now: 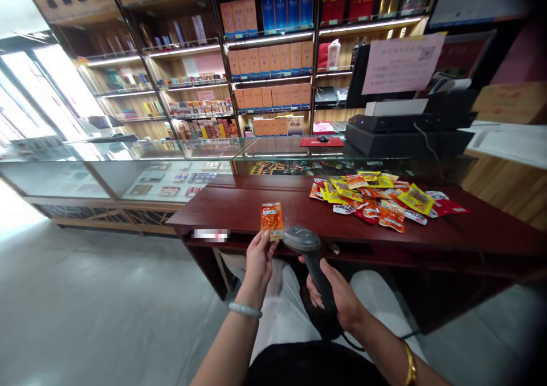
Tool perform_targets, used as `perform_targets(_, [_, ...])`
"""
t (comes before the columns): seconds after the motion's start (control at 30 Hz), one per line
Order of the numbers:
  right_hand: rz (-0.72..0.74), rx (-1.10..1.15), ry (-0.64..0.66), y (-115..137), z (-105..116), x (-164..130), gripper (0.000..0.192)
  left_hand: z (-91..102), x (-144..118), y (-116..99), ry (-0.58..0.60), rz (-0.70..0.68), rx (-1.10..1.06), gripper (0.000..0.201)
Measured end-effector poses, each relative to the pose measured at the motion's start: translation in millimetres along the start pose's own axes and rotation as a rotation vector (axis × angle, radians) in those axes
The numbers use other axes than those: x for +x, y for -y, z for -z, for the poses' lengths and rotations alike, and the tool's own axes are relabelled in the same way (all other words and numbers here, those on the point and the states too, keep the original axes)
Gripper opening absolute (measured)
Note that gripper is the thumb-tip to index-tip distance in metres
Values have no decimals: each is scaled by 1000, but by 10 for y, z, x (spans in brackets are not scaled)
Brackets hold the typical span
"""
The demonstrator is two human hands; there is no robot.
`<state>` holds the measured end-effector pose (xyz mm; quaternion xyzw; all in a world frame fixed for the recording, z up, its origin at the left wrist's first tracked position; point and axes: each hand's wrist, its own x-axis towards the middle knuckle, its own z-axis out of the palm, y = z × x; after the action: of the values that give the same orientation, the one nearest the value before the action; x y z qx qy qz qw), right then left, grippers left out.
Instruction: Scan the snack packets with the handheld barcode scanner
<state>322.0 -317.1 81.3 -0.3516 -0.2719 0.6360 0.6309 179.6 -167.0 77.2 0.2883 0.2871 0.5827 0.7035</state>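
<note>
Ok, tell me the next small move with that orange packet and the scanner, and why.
Probably tilt the scanner head a little toward the orange packet. The left hand holds the packet upright by its lower edge, just left of the scanner head, while the right hand grips the scanner handle. The head seems to point past the packet at the desk, so a small turn should line them up.

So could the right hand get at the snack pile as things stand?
Probably not at once: the right hand is shut on the scanner. The pile lies uncovered on the desk, with nothing between.
</note>
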Motion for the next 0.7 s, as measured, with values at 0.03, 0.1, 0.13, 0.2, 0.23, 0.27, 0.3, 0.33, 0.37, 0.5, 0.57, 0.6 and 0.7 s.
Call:
perform_targets(0.03, [-4, 1, -3, -2, 1, -3, 59, 0, -3, 0, -3, -3, -2, 25])
perform_targets(0.1, [-14, -13, -10, 1, 1, -9, 58, 1, -4, 6, 1, -18, -7, 24])
perform_targets(0.13, [-17, -24, -10, 7, 0, -10, 58, 4, -1, 12, 2, -24, -11, 23])
perform_targets(0.2, [-18, -47, -6, 29, -4, 1, 57, 12, 17, 23, -7, -23, -18, 22])
perform_targets(0.23, [-20, -56, 0, 46, -8, 15, 56, 16, 32, 24, -17, -17, -21, 21])
perform_targets(0.27, [-24, -63, 8, 69, -13, 35, 56, 20, 53, 19, -27, -13, -21, 19])
perform_targets(0.3, [-28, -70, 19, 96, -21, 62, 55, 24, 78, 5, -36, -12, -17, 18])
perform_targets(0.33, [-31, -78, 31, 128, -31, 92, 55, 25, 109, -19, -47, -14, -7, 16])
perform_targets(0.37, [-31, -86, 44, 163, -44, 126, 54, 25, 146, -55, -58, -19, 8, 15])
perform_targets(0.5, [-19, -96, 78, 298, -93, 261, 50, 27, 377, -304, -131, -29, 171, 9])
perform_targets(0.57, [-20, -97, 77, 344, -97, 309, 49, 37, 532, -466, -171, -21, 266, 5])
perform_targets(0.6, [-20, -100, 75, 361, -92, 324, 49, 40, 608, -552, -189, -20, 299, 3])
perform_targets(0.7, [-8, -103, 57, 404, -56, 319, 50, 5, 769, -814, -229, -63, 363, 4])
